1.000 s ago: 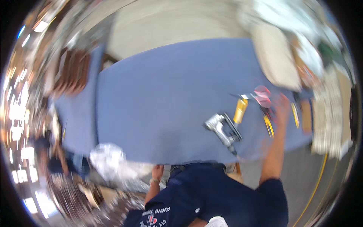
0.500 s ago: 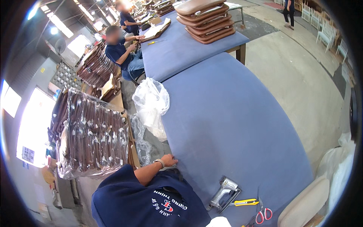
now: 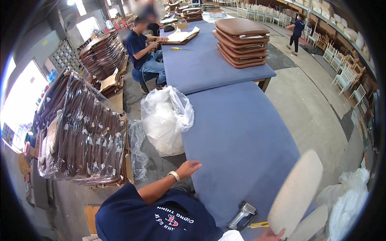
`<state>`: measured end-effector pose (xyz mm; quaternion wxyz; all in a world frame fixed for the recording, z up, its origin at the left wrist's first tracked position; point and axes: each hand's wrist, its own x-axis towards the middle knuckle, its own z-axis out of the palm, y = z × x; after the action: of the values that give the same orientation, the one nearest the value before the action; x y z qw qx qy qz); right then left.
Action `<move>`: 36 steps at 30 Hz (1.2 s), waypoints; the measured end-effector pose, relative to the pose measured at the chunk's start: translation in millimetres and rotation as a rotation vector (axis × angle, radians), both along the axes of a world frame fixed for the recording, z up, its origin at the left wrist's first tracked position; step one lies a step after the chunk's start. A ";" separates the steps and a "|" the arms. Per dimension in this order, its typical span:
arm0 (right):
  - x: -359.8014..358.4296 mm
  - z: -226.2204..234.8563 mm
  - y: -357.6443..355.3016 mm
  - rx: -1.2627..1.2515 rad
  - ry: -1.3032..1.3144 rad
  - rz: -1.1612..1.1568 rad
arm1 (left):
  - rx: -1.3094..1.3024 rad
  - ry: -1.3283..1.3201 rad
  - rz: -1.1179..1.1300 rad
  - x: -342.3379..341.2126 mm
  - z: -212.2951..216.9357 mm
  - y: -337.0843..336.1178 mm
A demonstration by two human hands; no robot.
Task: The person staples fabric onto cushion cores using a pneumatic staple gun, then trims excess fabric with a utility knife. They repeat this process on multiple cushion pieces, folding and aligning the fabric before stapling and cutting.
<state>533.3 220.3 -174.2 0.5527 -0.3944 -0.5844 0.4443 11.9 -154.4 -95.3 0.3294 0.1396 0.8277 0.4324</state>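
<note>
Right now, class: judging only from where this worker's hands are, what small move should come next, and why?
Probably lowering the pale seat board flat onto the blue table. The right hand grips its lower edge and holds it tilted above bare cloth, while the left hand rests on the table edge. The staple gun lies unused nearby.

I see a long blue-covered worktop (image 3: 241,136). At its near edge lie a grey staple gun (image 3: 241,215) and, just beside it, a yellow cutter (image 3: 258,225). My left hand (image 3: 189,168) rests on its left edge.
</note>
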 end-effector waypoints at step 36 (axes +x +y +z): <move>-382.1 194.1 -131.6 -0.649 -0.146 0.454 | 0.099 -0.595 -0.120 -206.8 106.7 -124.3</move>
<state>151.2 88.7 19.9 0.2443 -0.4399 -0.5239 0.6873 -194.8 -278.7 11.5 0.5752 0.0714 0.6628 0.4740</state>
